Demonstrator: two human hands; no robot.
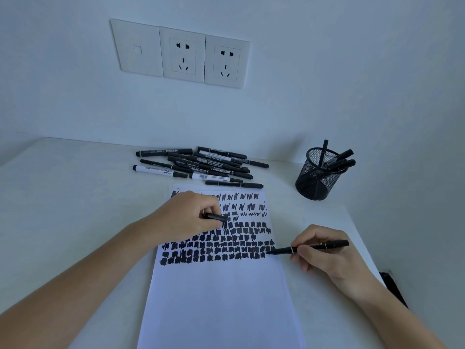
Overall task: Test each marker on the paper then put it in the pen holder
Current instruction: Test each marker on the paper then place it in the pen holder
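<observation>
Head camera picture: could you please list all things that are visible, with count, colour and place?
paper: a small stack, white, top sheet with black test marks, table centre
loose markers: a pile, exact count unclear, black and white, behind the paper
pen holder: one, black mesh, right rear, several markers inside
table: one, white
wall sockets: three plates, white, wall
left hand: on paper, holding a black cap
right hand: holding an uncapped marker, tip at paper's right edge
</observation>
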